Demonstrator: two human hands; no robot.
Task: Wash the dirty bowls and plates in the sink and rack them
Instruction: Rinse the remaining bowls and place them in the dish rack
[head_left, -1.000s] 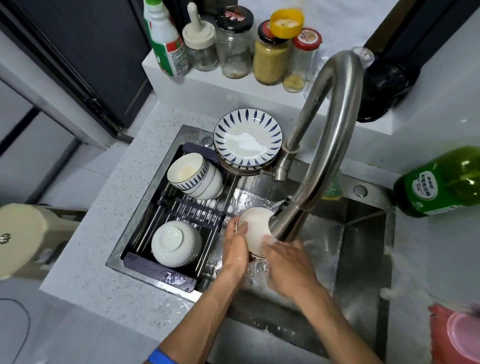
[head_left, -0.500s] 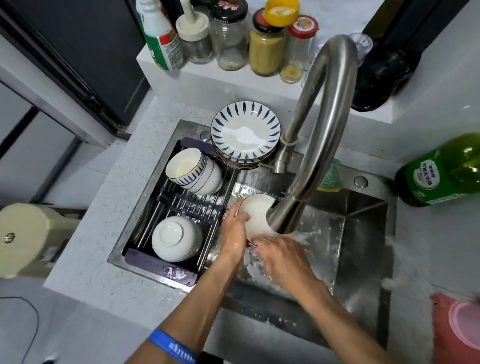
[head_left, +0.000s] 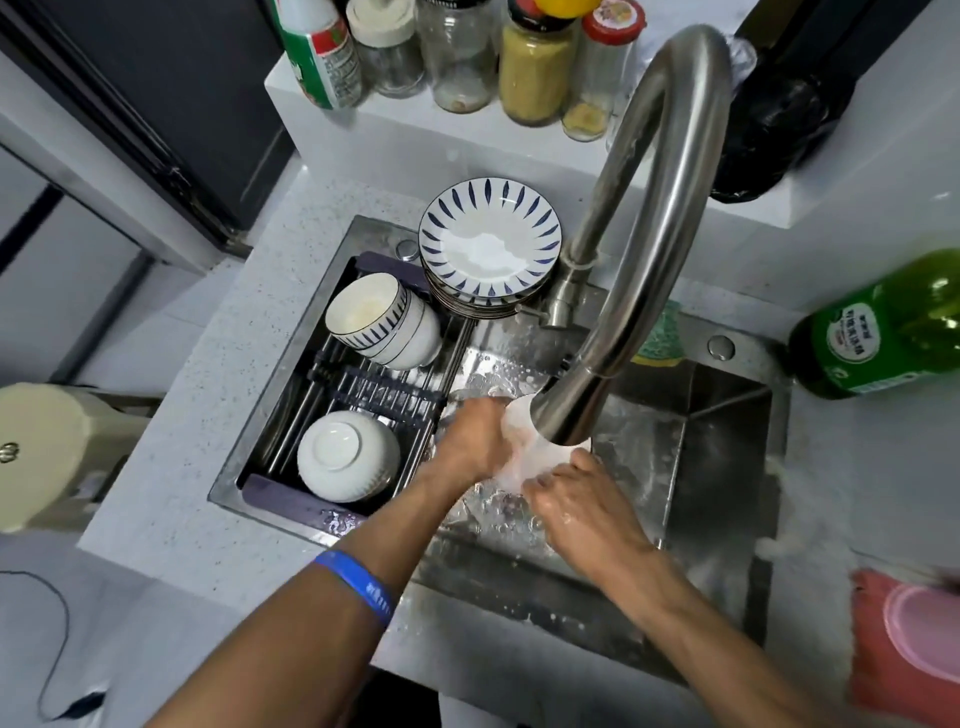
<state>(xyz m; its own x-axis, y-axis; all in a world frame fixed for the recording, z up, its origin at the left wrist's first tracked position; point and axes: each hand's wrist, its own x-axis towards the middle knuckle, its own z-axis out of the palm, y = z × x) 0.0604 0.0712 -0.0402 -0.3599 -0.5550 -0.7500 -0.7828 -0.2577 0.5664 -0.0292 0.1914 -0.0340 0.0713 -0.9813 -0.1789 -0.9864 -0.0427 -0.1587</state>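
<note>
A white bowl (head_left: 524, 452) sits under the tap spout (head_left: 566, 415), half hidden by it and blurred by running water. My left hand (head_left: 475, 441) grips its left rim. My right hand (head_left: 582, 499) holds its lower right side, fingers against the wet surface. Both hands are over the steel sink (head_left: 717, 467). On the rack (head_left: 363, 395) across the sink's left half, a white bowl (head_left: 345, 457) lies upside down and nested blue-striped bowls (head_left: 384, 322) lean on their sides. Behind them stands a stack of blue-patterned plates (head_left: 488, 244).
A tall curved tap (head_left: 654, 171) arches over the sink. Jars and bottles (head_left: 457, 52) line the ledge behind. A green bottle (head_left: 883, 327) stands at the right, a pink lidded container (head_left: 914, 639) at the lower right, a cream appliance (head_left: 47, 457) at the left.
The bowl has turned and shifted further under the spout. My left hand moved over its rim and my right hand slid lower along it. The camera has leaned closer.
</note>
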